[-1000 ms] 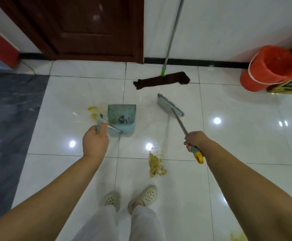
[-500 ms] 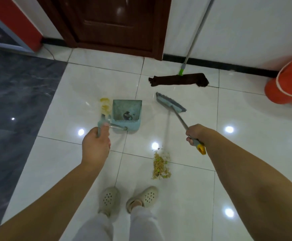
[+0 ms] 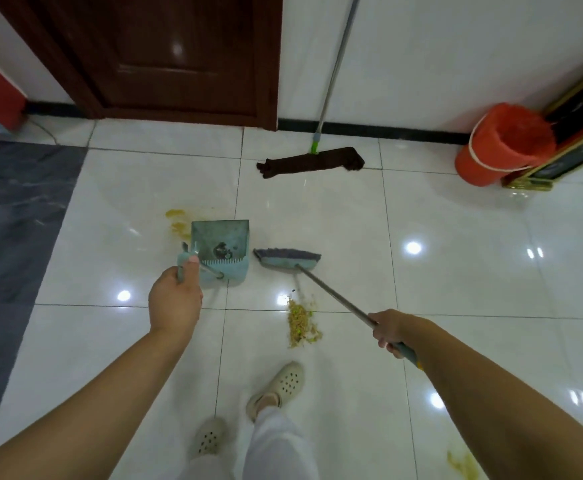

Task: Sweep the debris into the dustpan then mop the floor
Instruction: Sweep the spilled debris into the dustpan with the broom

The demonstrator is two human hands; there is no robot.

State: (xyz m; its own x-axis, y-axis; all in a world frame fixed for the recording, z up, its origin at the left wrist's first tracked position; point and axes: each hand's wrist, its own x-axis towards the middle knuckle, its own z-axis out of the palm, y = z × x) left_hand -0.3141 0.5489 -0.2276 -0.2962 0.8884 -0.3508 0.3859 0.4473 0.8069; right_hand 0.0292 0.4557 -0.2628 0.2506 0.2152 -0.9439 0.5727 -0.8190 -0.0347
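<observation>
Debris (image 3: 300,322) heaped on the floor (image 3: 456,271) near the feet, nearer than broom head (image 3: 288,259) and dustpan (image 3: 222,252). Left hand (image 3: 175,304) fingers curled round dustpan handle, right hand (image 3: 389,330) fingers wrapped round broom pole. Likely scatters if swept with the pan mouth facing far, away from the pile; yellow smears (image 3: 175,221) far-left of the pan risk spreading.

Ahead of you, dark wooden door (image 3: 175,53) far left of centre, red bucket (image 3: 501,147) far right beside a gold-framed panel (image 3: 574,140), dark grey marble floor strip (image 3: 13,209) at left, your pale clogs (image 3: 279,386) near.
</observation>
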